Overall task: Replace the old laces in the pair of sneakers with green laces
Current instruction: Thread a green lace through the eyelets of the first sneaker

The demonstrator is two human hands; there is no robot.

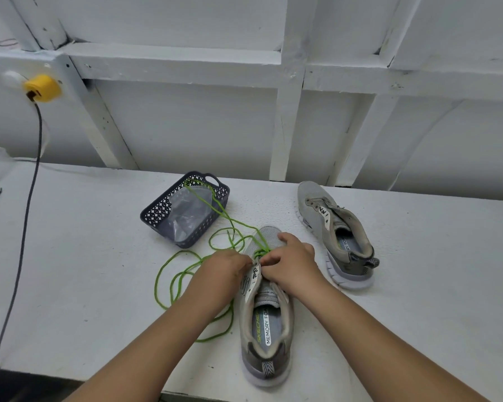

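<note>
A grey sneaker [266, 323] lies on the white table in front of me, heel toward me. A green lace [174, 281] is threaded at its front eyelets and trails in loops to the left and up into the basket. My left hand [225, 269] pinches the lace at the sneaker's left eyelets. My right hand [292, 261] rests over the right eyelets with fingers curled on the lace and upper. The second grey sneaker [336, 232] lies unlaced to the right, toe pointing away.
A dark plastic basket [157, 213] with a clear plastic bag inside stands behind the near sneaker, to the left. A dark cable [26, 216] hangs from a yellow plug [42, 88] on the wall at left. A white framed wall rises behind the table.
</note>
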